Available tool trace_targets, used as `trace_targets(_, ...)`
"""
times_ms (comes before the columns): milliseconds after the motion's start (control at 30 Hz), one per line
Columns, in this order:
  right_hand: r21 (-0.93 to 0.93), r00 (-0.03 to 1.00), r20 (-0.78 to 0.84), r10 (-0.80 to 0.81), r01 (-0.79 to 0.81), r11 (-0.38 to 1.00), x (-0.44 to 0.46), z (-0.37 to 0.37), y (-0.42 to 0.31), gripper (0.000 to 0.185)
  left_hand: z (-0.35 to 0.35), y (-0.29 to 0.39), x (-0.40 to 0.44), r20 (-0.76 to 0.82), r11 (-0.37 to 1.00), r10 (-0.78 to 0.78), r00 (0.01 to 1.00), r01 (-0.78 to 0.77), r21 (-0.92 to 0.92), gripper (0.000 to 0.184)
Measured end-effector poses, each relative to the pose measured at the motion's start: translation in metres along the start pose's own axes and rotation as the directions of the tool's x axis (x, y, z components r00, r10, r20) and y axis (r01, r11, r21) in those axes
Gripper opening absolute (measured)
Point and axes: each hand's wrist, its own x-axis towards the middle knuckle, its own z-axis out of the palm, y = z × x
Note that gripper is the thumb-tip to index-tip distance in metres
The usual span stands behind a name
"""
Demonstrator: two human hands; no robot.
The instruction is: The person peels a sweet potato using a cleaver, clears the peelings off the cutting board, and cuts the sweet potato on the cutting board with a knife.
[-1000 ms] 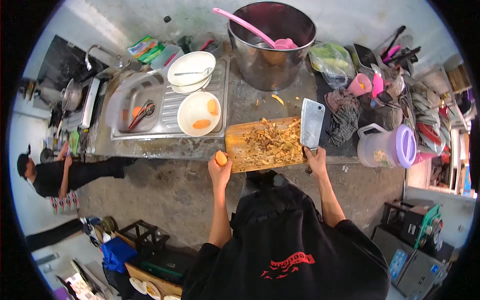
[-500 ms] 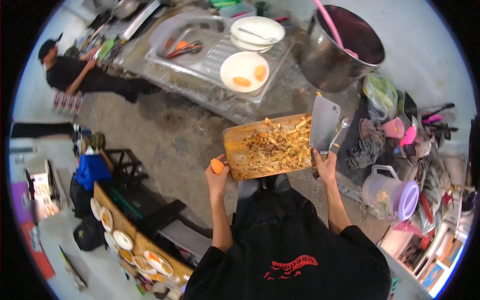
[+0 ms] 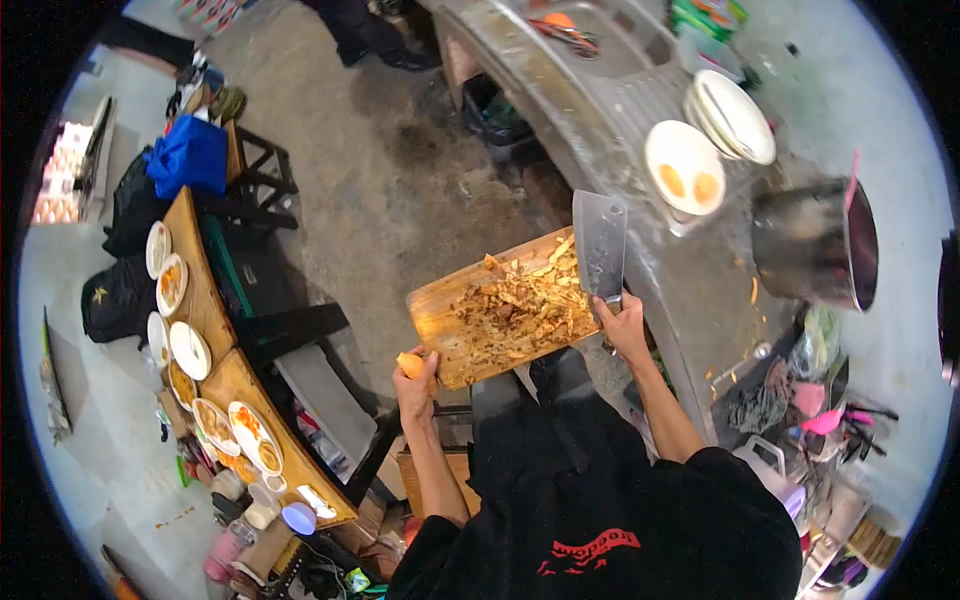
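A wooden cutting board is carried in front of my body, strewn with yellow-brown peelings. My left hand grips its left end and also holds a chunk of peeled orange vegetable, probably carrot. At the right end, my right hand is closed around the handle of a cleaver, blade pointing away from me, while also supporting the board. The fingers under the board are hidden.
To the right runs a counter with a sink, a plate holding two orange pieces, stacked plates and a big metal pot. On the left, a wooden table carries several plates of food. A person's legs show at the top.
My view has turned left, so the counter and pot shift right and more of the food table shows. Both hands keep their hold on the board, vegetable chunk and cleaver.
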Motion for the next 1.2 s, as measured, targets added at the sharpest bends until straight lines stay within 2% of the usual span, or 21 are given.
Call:
trace_targets(67, -0.078, 0.998, 0.068, -0.006, 0.011, 0.997, 0.020, 0.030, 0.005, 0.018, -0.018, 0.002, 0.015, -0.086, 0.999, -0.018, 0.996, 0.014, -0.044, 0.047)
trace_targets(133, -0.270, 0.994, 0.103, 0.032, -0.003, 0.963, 0.037, 0.057, 0.022, 0.020, -0.036, 0.002, 0.033, -0.069, 0.993, -0.013, 0.998, 0.005, -0.116, 0.051)
trace_targets(167, -0.224, 0.990, 0.112, 0.086, -0.059, 0.973, 0.046, 0.071, 0.039, 0.019, -0.042, 0.006, 0.044, -0.085, 0.993, -0.039, 0.996, 0.030, -0.112, 0.050)
trace_targets(333, -0.319, 0.981, 0.176, 0.079, -0.019, 0.948, 0.108, 0.131, 0.105, 0.020, -0.066, -0.028, 0.132, 0.002, 0.983, -0.118, 0.993, 0.117, -0.142, 0.047)
trace_targets(400, -0.375, 0.973, 0.191, 0.127, -0.048, 0.926, 0.139, 0.149, 0.131, 0.022, -0.062, -0.040, 0.163, -0.054, 0.976, -0.086, 0.995, 0.073, -0.206, 0.042)
trace_targets(433, -0.408, 0.975, 0.182, 0.126, -0.042, 0.912, 0.155, 0.146, 0.145, 0.022, -0.056, -0.058, 0.180, 0.006, 0.973, -0.104, 0.995, 0.103, -0.208, 0.041)
trace_targets(533, -0.485, 0.961, 0.203, 0.186, -0.066, 0.872, 0.204, 0.165, 0.159, 0.023, -0.039, -0.078, 0.220, 0.001, 0.959, -0.095, 0.996, 0.092, -0.266, 0.044)
trace_targets(600, -0.569, 0.937, 0.214, 0.277, -0.111, 0.815, 0.237, 0.175, 0.154, 0.010, -0.026, -0.096, 0.243, 0.015, 0.956, -0.096, 0.995, 0.096, -0.278, 0.047)
trace_targets(633, -0.513, 0.947, 0.251, 0.201, -0.046, 0.857, 0.256, 0.174, 0.171, 0.010, -0.014, -0.101, 0.253, 0.031, 0.951, -0.078, 0.997, 0.083, -0.298, 0.048)
trace_targets(667, -0.443, 0.937, 0.275, 0.215, -0.075, 0.893, 0.254, 0.135, 0.207, 0.010, 0.012, -0.114, 0.230, 0.013, 0.957, -0.133, 0.991, 0.132, -0.257, 0.048)
trace_targets(700, -0.432, 0.939, 0.326, 0.106, 0.048, 0.901, 0.277, 0.133, 0.208, 0.019, 0.027, -0.120, 0.244, 0.020, 0.954, -0.100, 0.995, 0.102, -0.282, 0.050)
trace_targets(733, -0.501, 0.934, 0.339, 0.114, 0.077, 0.862, 0.296, 0.129, 0.207, 0.018, 0.039, -0.125, 0.253, 0.012, 0.951, -0.110, 0.994, 0.108, -0.288, 0.050)
trace_targets(800, -0.485, 0.947, 0.273, 0.166, -0.014, 0.874, 0.330, 0.131, 0.198, 0.019, 0.068, -0.125, 0.278, 0.075, 0.946, -0.087, 0.993, 0.106, -0.308, 0.055)
trace_targets(867, -0.439, 0.958, 0.253, 0.134, -0.010, 0.899, 0.367, 0.127, 0.198, 0.019, 0.097, -0.118, 0.300, 0.087, 0.945, -0.079, 0.993, 0.102, -0.310, 0.059)
trace_targets(900, -0.453, 0.927, 0.226, 0.301, -0.174, 0.875, 0.323, 0.110, 0.271, 0.021, 0.092, -0.106, 0.254, -0.040, 0.971, -0.220, 0.975, 0.214, -0.107, 0.064)
trace_targets(933, -0.335, 0.922, 0.187, 0.338, -0.263, 0.905, 0.341, 0.107, 0.274, 0.024, 0.113, -0.110, 0.271, -0.035, 0.970, -0.230, 0.973, 0.225, -0.096, 0.064)
trace_targets(1033, -0.409, 0.937, 0.086, 0.340, -0.278, 0.869, 0.375, 0.124, 0.286, 0.030, 0.143, -0.106, 0.300, -0.108, 0.980, -0.148, 0.983, 0.131, -0.150, 0.065)
trace_targets(1067, -0.494, 0.947, 0.032, 0.320, -0.263, 0.828, 0.387, 0.131, 0.295, 0.030, 0.153, -0.107, 0.316, -0.120, 0.979, -0.163, 0.979, 0.145, -0.140, 0.065)
trace_targets(1133, -0.574, 0.959, -0.020, 0.282, -0.242, 0.782, 0.388, 0.143, 0.295, 0.031, 0.170, -0.099, 0.342, -0.098, 0.996, -0.037, 0.994, 0.029, -0.083, 0.057)
trace_targets(1167, -0.717, 0.977, -0.148, 0.154, -0.213, 0.664, 0.392, 0.143, 0.285, 0.034, 0.186, -0.091, 0.358, -0.072, 0.994, -0.007, 0.997, -0.001, -0.114, 0.057)
trace_targets(1200, -0.823, 0.967, -0.252, 0.033, -0.232, 0.518, 0.391, 0.143, 0.283, 0.038, 0.197, -0.085, 0.373, -0.040, 0.998, 0.069, 0.997, -0.069, -0.002, 0.052)
